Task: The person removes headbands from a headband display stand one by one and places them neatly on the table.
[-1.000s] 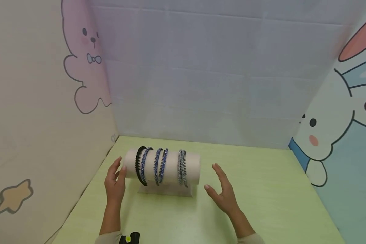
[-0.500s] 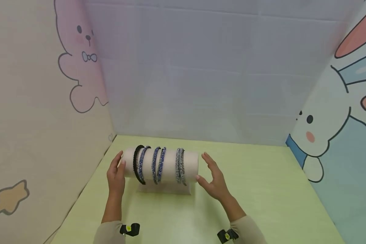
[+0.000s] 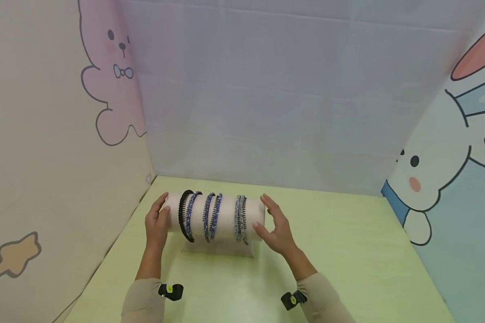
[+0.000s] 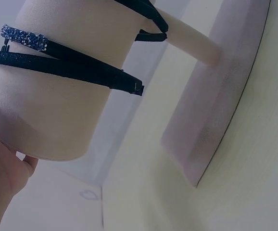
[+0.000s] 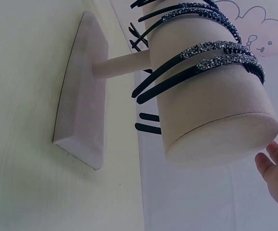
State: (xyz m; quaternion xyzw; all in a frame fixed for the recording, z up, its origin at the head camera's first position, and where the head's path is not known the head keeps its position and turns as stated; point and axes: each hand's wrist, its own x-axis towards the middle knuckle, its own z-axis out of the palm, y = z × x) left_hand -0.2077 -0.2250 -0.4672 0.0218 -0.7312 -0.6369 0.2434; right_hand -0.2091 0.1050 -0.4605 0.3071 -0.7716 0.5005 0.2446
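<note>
A pale, padded headband display roll (image 3: 226, 215) lies horizontally on its stand, whose flat base (image 4: 192, 134) rests on the table. Around the roll sit a plain black headband (image 3: 183, 216), blue glitter headbands (image 3: 206, 217) and, toward the right end, silver glitter headbands (image 5: 221, 61) with dark toothed undersides. My left hand (image 3: 156, 226) touches the roll's left end, thumb toward the front; most of its fingers are hidden behind the end in the left wrist view. At the right end is my right hand (image 3: 279, 231), fingers spread and slightly bent, its fingertips close to the end face.
The pale green table (image 3: 347, 251) extends to the right and in front of the stand. A white cloth wall (image 3: 266, 98) closes off the back. Side walls with cartoon animals stand left and right. A small black camera (image 3: 171, 291) is on each wrist.
My right hand has moved leftward from open space to the roll's right end. The left hand has come up slightly against the left end. Roll and headbands stay in place.
</note>
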